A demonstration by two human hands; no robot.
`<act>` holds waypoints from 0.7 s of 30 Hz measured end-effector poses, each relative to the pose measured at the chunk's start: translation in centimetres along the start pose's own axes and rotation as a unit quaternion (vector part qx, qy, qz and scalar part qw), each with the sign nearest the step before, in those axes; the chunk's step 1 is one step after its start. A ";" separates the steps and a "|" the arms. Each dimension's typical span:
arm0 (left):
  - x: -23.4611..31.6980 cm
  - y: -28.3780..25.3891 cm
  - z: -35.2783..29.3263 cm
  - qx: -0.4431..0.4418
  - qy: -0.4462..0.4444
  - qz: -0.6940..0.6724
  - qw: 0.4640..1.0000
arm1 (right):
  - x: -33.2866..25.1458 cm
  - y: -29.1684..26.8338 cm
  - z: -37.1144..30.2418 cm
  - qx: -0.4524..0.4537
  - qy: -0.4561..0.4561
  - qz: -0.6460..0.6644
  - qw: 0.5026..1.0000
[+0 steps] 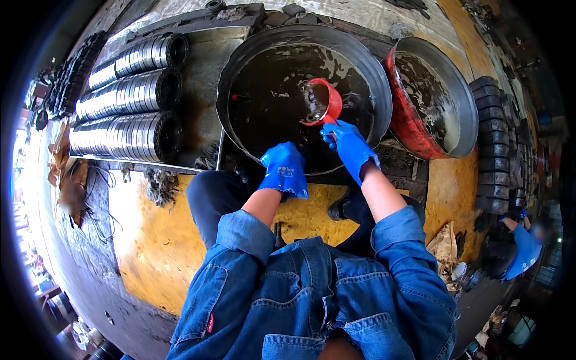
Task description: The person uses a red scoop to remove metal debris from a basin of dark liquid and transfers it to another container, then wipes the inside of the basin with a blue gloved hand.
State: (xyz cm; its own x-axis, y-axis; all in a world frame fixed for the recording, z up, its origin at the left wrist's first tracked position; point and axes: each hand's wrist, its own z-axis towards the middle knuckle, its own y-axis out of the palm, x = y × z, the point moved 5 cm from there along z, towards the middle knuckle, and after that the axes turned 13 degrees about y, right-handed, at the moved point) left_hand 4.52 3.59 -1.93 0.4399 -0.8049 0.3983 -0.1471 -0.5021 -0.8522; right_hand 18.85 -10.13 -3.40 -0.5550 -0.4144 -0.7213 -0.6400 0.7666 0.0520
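A wide round metal tub point(224, 96) of dark, murky liquid stands in front of me. In a blue rubber glove, my right hand point(349, 146) is closed around the handle of a red dipper point(336, 105). The dipper's round cup is tilted over the liquid, right of the tub's middle. My left hand point(284, 165), gloved the same way, is at the tub's near rim with its back toward me. Its fingers bend downward and are hidden, so what they touch does not show. A small red object point(240, 97) shows in the liquid at the left.
Left of the tub, three rows of shiny metal rings point(126, 133) lie on a metal tray point(201, 78). At the right a tilted red drum point(414, 129) holds cloudy liquid. Dark stacked rings point(493, 153) stand beyond it. Another person point(521, 255) is at the far right.
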 end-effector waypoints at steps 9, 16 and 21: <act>0.8 -1.1 -0.5 -0.029 -0.034 0.020 0.999 | 3.9 1.7 2.8 -0.211 0.229 0.404 0.860; -0.1 0.8 0.3 0.043 0.022 0.005 0.999 | 0.3 -1.4 -1.2 -0.252 0.080 0.410 0.873; 0.0 0.7 0.0 0.039 0.066 0.024 0.997 | -4.5 -7.3 -5.1 -0.260 0.046 0.490 0.831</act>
State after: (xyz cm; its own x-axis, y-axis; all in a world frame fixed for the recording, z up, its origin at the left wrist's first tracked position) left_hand 4.38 3.25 -2.49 0.3139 -0.8640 0.3937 -0.0931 -0.4406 -0.8928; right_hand 23.31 -16.41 2.98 -0.9678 0.2300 -0.1023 0.0132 0.4523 0.8918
